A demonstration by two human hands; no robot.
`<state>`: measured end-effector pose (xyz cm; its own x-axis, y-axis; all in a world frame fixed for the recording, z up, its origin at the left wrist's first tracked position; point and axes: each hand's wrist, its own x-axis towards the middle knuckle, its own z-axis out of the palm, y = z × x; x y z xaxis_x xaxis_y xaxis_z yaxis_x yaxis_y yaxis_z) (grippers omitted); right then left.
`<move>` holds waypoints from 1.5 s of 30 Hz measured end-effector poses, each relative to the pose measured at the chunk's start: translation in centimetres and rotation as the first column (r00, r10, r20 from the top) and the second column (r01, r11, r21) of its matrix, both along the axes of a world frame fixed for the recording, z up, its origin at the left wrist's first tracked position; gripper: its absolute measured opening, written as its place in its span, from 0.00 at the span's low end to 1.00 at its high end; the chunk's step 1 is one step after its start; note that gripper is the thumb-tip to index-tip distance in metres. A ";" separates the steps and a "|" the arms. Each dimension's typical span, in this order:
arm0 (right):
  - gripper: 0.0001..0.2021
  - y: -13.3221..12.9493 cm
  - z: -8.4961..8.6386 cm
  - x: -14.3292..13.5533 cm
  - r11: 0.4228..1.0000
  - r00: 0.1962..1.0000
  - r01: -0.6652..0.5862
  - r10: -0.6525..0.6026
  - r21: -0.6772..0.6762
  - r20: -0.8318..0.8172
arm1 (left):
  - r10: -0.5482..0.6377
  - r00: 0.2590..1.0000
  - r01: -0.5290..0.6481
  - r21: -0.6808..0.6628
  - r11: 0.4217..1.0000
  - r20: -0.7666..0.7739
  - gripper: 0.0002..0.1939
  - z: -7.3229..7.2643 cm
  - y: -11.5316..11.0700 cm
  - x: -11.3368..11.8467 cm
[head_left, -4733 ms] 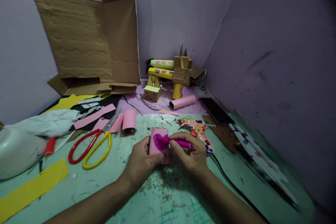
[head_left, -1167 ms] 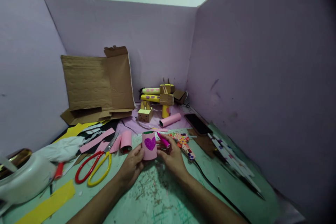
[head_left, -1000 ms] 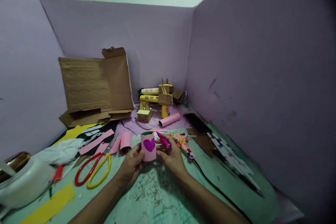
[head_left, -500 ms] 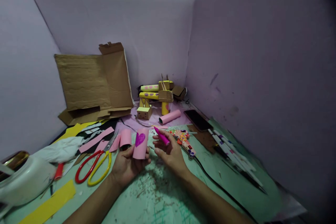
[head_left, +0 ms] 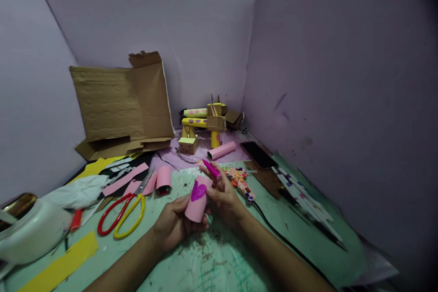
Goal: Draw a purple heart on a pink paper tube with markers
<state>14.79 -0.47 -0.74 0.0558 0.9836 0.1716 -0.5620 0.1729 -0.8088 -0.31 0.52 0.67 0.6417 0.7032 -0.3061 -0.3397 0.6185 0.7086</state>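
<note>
My left hand [head_left: 174, 223] is closed round a short pink paper tube [head_left: 195, 210] that bears a purple heart [head_left: 198, 191]. The tube leans with its top to the right. My right hand [head_left: 226, 198] holds a magenta marker [head_left: 211, 169] between its fingers, tip pointing up and left, and its thumb touches the tube's upper right side. Another pink tube [head_left: 164, 178] stands just beyond my left hand. Scissors [head_left: 132, 208] with one red and one yellow handle lie to the left. A longer pink tube [head_left: 221, 150] rests farther back.
Cardboard-and-paper giraffe-like figures [head_left: 205, 121] stand at the back, beside an opened cardboard box [head_left: 126, 105]. A patterned glue gun [head_left: 241, 182] with a black cord, a phone [head_left: 258, 155] and several pens [head_left: 304, 200] lie at right. A white pot [head_left: 41, 228] is at left.
The heart tube has moved right and tilted, now meeting my right hand. My right hand still has the marker and has come up against the tube.
</note>
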 end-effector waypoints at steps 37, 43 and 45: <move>0.10 -1.3 0.1 1.1 0.851 0.733 0.437 -0.524 0.290 0.434 | 0.234 0.931 -0.157 0.272 0.949 -0.280 0.15 -1.2 -0.2 0.5; 0.10 -1.0 -0.2 1.0 0.854 0.716 0.429 -0.521 0.295 0.465 | 0.228 0.931 -0.148 0.276 0.950 -0.285 0.14 -1.4 -0.2 0.4; 0.09 -0.9 -0.2 0.9 0.852 0.704 0.435 -0.524 0.292 0.480 | 0.231 0.932 -0.149 0.285 0.947 -0.280 0.13 -1.6 -0.2 0.4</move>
